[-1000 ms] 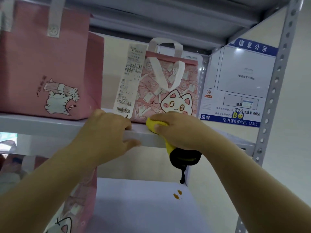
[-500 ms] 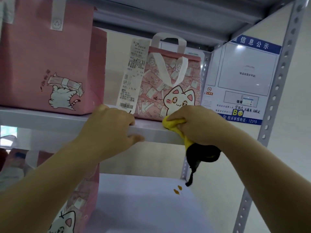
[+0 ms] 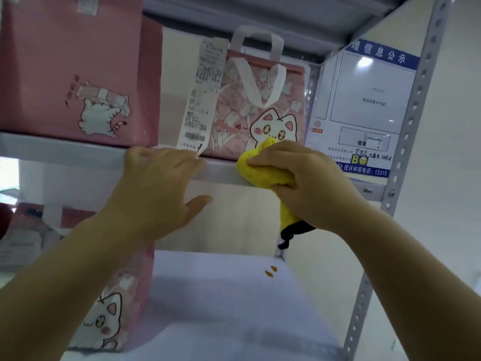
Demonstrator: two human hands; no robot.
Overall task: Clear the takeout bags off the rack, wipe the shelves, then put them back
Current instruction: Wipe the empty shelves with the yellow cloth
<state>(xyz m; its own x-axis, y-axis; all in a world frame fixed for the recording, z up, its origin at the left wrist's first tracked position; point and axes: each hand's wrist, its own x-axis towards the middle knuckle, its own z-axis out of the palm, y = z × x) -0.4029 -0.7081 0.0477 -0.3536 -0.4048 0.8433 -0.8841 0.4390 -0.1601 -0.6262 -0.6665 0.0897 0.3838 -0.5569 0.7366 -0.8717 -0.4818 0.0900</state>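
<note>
yellow cloth [image 3: 263,173] looks soft and bunches easily; my right grip [image 3: 312,186] pinches it wadded against the shelf edge [image 3: 78,149]. my left grip [image 3: 156,186] rests spread on that edge.

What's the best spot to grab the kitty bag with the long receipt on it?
Probably the upright white handle on top of the kitty bag. It stands as an open loop, while the other handle lies flat against the front. Come from the front, hooking fingers through: a rack post and a bigger pink bag close off the sides.
</note>
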